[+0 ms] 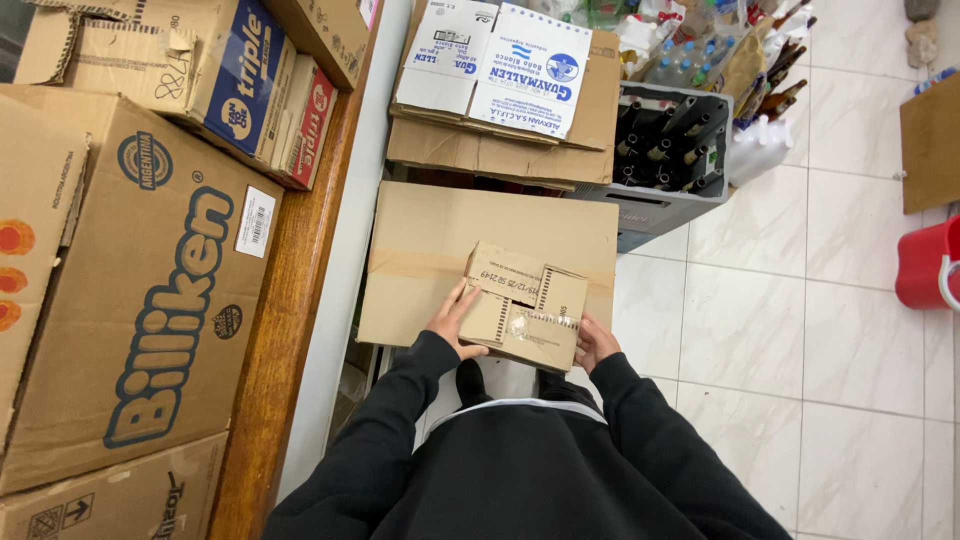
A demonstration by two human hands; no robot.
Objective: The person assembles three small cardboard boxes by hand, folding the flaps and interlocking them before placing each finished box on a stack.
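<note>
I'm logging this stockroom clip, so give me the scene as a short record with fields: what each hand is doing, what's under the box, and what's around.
left hand: left hand grips the left side of the small cardboard box
right hand: right hand holds the box's lower right corner
box state: flaps partly open, clear tape across the front
underneath: large taped carton
behind: flattened cardboard stack; grey crate of dark bottles
left side: big printed cartons on a wooden shelf
right edge: red bucket on the tiled floor
</note>
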